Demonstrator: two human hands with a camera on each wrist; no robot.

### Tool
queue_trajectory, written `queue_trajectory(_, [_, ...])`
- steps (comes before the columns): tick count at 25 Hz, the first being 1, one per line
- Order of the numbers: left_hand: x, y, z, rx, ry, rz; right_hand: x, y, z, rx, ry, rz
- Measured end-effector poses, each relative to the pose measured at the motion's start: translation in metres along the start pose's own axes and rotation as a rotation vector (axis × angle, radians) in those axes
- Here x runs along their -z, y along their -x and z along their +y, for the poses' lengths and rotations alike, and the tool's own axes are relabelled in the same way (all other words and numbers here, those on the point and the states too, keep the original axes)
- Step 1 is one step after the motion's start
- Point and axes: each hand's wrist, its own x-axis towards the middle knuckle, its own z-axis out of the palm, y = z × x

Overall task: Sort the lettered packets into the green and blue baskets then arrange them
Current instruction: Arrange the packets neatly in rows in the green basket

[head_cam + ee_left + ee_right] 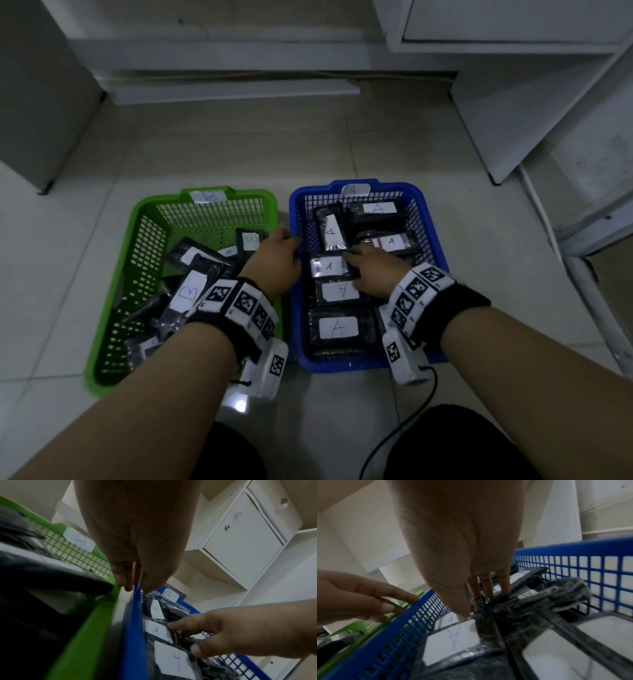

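Observation:
The blue basket (pixel 435 246) (pixel 133 628) (pixel 573 545), tagged A, holds several black packets with A labels. The green basket (pixel 137 236) (pixel 82 635) (pixel 351 626), tagged B, holds a loose pile of B packets (pixel 188 294). My left hand (pixel 291 250) (pixel 137 584) (pixel 399 604) pinches the blue basket's left rim, fingers outside and thumb inside. My right hand (pixel 352 270) (pixel 185 638) (pixel 476 604) grips the right end of an A packet (pixel 329 266) (pixel 157 629) between index finger and thumb. Just nearer lies a packet with an inverted A (pixel 339 291) (pixel 452 638).
Both baskets stand side by side on a pale tiled floor (pixel 342 154). White cabinets (pixel 513 102) (pixel 240 540) rise behind and to the right, a grey one (pixel 34 102) at left. A black cable (pixel 394 445) runs from my right wrist unit across the floor near my knees.

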Motion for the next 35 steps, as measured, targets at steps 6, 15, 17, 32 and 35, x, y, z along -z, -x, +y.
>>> queue_trajectory(6, [0.05, 0.024, -0.036, -0.045, 0.113, 0.092, 0.021, -0.008, -0.056, -0.009, -0.11, 0.203])
queue_trajectory(15, [0.091, 0.056, -0.162, 0.254, 0.071, 0.185, 0.038, -0.079, -0.168, 0.113, -0.097, 0.111])
queue_trajectory(17, [0.086, 0.051, -0.169, 0.284, 0.149, 0.102, 0.04, -0.101, -0.176, 0.024, 0.025, -0.02])
queue_trajectory(32, [0.105, 0.026, -0.202, 0.446, 0.363, 0.539, 0.036, -0.125, -0.175, 0.105, -0.199, 0.036])
queue_trajectory(35, [0.1, 0.02, -0.21, 0.447, 0.268, 0.494, 0.053, -0.137, -0.177, 0.082, -0.375, 0.099])
